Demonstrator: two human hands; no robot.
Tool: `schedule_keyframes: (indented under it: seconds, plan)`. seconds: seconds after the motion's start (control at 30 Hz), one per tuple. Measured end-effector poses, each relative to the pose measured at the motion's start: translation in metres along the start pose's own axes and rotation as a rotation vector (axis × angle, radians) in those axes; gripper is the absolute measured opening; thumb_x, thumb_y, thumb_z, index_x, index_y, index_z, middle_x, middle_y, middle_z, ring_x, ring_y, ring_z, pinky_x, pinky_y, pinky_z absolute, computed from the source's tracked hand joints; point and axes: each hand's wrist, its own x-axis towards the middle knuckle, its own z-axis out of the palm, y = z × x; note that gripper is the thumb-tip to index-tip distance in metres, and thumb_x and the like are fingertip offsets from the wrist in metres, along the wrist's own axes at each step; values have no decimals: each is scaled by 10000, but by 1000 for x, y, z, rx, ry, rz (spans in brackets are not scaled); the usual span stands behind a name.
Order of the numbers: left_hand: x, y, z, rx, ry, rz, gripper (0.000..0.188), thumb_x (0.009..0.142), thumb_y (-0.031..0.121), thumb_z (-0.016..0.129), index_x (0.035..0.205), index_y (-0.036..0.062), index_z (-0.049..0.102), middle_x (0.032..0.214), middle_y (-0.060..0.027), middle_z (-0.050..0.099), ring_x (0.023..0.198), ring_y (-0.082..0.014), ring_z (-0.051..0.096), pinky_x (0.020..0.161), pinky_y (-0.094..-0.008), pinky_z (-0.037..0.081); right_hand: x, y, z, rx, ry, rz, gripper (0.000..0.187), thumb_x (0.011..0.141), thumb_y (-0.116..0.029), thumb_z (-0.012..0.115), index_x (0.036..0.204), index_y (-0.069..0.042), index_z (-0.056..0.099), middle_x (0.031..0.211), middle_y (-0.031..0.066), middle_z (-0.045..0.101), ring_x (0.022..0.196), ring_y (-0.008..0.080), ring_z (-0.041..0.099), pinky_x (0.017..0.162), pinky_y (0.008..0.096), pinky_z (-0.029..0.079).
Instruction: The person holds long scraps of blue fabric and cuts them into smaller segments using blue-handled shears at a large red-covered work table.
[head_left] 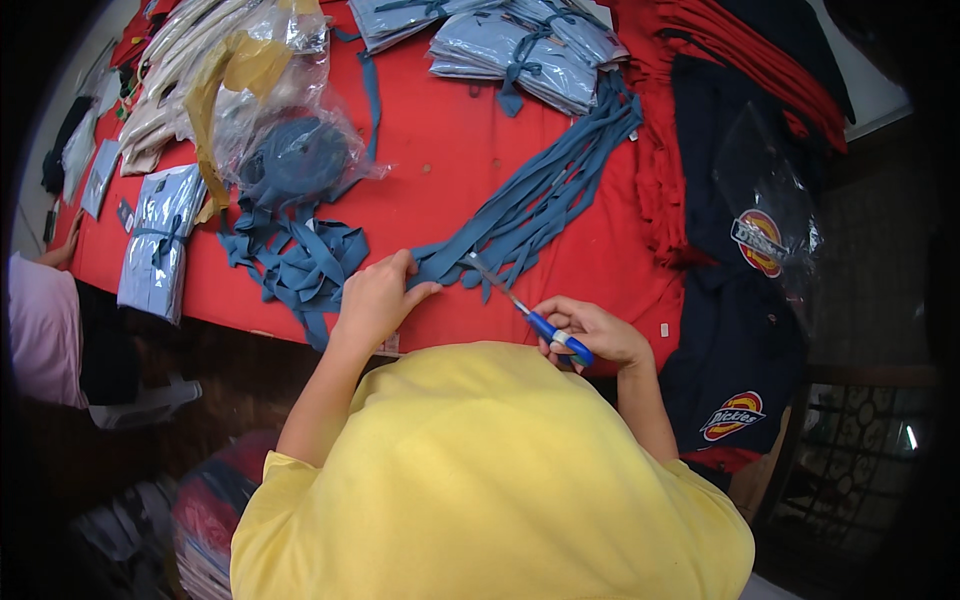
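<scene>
A bundle of long blue-grey fabric strips (535, 205) lies slantwise across the red-covered table. My left hand (375, 297) is closed on the near left end of these strips, thumb and forefinger against the cloth. In my right hand (597, 332) is a pair of scissors (543, 325) with blue handles, blades pointing up and left at the strips' near ends. Whether the blades are apart is too small to tell. Left of my left hand is a loose heap of the same blue-grey strip (305, 255), running up to a roll of strip (295, 158) in clear plastic.
Folded light-blue garments in clear bags, tied with strips, form a stack (530, 60) at the back; another bagged garment (155, 245) lies left. Dark and red clothes (735, 330) are piled along the right edge. Another person's pink sleeve (45, 330) shows at far left.
</scene>
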Motion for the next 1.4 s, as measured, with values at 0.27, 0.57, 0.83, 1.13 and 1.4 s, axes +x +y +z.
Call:
schedule_keyframes:
  seconds: [0.27, 0.57, 0.83, 1.13, 1.4]
  plan:
    - [1, -14, 10, -283, 149, 36, 239, 765, 199, 706, 860, 26, 571, 747, -100, 599, 639, -273, 587, 589, -378, 451, 6, 1, 1, 13, -83, 125, 467, 784, -304, 718, 1073, -4, 507, 757, 38, 583, 453, 43, 470, 390, 153, 351]
    - [8, -11, 18, -269, 286, 96, 168, 797, 159, 669, 823, 6, 605, 766, -106, 577, 670, -268, 584, 595, -352, 446, 8, 4, 4, 5, -110, 58, 464, 807, -308, 701, 1098, -3, 507, 715, 16, 573, 461, 42, 474, 391, 163, 341]
    - [9, -7, -1, -898, -22, -167, 172, 904, 165, 580, 880, -5, 592, 724, -18, 573, 635, -51, 456, 562, -216, 368, 26, -3, 12, 14, -130, 43, 415, 871, -258, 633, 1157, -21, 447, 697, 22, 558, 472, 66, 497, 407, 178, 347]
    - [6, -7, 6, -1031, -37, -162, 153, 907, 196, 591, 912, 43, 590, 740, 57, 563, 601, 0, 416, 509, -175, 294, 55, -5, 22, -18, -122, -70, 456, 867, -203, 629, 1223, -7, 421, 729, 7, 528, 573, 64, 531, 459, 172, 379]
    - [0, -4, -15, -1065, -108, -201, 113, 894, 169, 604, 903, 58, 590, 733, 57, 544, 594, -9, 416, 520, -181, 309, 53, 12, 22, 115, -88, -95, 407, 880, -83, 571, 1259, -4, 445, 752, 15, 549, 592, 65, 556, 496, 174, 415]
